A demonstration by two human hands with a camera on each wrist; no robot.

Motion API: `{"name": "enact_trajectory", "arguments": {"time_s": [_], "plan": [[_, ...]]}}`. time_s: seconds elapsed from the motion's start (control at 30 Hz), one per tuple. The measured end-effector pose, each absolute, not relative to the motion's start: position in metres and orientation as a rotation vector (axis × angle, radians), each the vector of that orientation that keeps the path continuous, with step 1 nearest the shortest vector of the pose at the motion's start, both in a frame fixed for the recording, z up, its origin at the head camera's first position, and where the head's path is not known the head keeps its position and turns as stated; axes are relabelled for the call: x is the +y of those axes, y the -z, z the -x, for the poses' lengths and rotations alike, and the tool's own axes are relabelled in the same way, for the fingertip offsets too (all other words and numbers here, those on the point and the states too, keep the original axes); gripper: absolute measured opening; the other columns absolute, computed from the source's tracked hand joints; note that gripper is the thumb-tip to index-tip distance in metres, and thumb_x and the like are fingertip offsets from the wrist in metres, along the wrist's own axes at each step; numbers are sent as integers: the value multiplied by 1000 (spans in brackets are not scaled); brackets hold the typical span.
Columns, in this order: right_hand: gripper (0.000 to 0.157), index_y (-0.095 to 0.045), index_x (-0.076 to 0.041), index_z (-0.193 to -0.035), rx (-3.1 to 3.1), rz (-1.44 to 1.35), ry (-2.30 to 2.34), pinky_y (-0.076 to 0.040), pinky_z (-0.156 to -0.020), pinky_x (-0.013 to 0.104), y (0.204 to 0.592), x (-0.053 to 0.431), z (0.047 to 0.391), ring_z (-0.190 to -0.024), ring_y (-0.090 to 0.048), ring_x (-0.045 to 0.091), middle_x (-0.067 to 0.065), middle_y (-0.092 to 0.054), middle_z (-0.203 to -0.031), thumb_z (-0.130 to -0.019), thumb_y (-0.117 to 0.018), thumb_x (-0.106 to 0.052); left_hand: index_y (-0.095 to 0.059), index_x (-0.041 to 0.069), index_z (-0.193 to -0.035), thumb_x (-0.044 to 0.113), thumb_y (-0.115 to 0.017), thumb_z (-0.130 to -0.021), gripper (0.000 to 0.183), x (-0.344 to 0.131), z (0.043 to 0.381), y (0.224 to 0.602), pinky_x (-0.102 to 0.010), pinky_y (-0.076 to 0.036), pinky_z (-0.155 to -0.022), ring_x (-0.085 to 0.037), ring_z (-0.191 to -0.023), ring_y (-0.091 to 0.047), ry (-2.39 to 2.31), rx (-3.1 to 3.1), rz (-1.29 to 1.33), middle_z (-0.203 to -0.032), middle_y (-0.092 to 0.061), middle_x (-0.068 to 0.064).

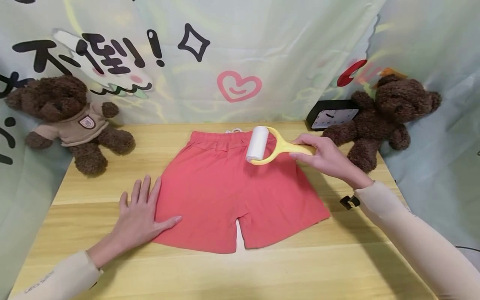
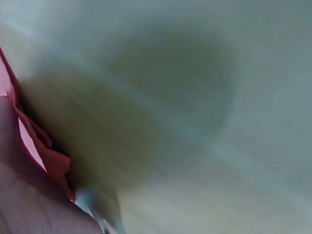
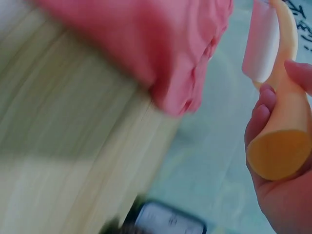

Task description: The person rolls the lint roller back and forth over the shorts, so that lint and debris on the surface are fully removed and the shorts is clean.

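A pair of red shorts (image 1: 210, 187) lies flat on the wooden table, waistband toward the back wall. My right hand (image 1: 324, 155) grips the yellow handle of a lint roller (image 1: 258, 143), whose white roll is over the upper right part of the shorts. In the right wrist view, fingers and thumb wrap the handle of the lint roller (image 3: 285, 122), and the shorts (image 3: 146, 44) appear beyond it. With fingers spread, my left hand (image 1: 138, 214) rests at the left edge of the shorts, its thumb on the fabric. The left wrist view shows a fold of red cloth (image 2: 48, 151) beside the palm.
A brown teddy bear (image 1: 80, 123) in a beige sweater sits at the table's back left. Another brown teddy bear (image 1: 375, 125) sits at the back right, beside a black-framed clock (image 1: 335, 114). A printed curtain (image 1: 277, 54) hangs behind the wooden table (image 1: 168, 275).
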State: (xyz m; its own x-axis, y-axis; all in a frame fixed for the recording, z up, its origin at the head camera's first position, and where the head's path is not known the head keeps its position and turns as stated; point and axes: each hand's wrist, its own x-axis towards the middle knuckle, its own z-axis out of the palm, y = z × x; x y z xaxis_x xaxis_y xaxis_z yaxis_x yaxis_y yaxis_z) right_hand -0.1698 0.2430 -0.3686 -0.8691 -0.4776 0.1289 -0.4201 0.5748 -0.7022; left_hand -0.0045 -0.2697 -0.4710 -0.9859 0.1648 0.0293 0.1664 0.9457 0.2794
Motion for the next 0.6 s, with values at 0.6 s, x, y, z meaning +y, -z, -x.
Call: {"name": "enact_trajectory", "arguments": {"time_s": [0.6], "plan": [[15, -77, -24, -108, 2679, 931, 1200, -47, -66, 36, 392, 105, 147, -71, -57, 16, -10, -67, -88, -97, -86, -26, -33, 1, -170, 74, -75, -86, 119, -277, -14, 486, -79, -13, -117, -52, -159, -19, 432, -2984, 295, -173, -24, -30]]}}
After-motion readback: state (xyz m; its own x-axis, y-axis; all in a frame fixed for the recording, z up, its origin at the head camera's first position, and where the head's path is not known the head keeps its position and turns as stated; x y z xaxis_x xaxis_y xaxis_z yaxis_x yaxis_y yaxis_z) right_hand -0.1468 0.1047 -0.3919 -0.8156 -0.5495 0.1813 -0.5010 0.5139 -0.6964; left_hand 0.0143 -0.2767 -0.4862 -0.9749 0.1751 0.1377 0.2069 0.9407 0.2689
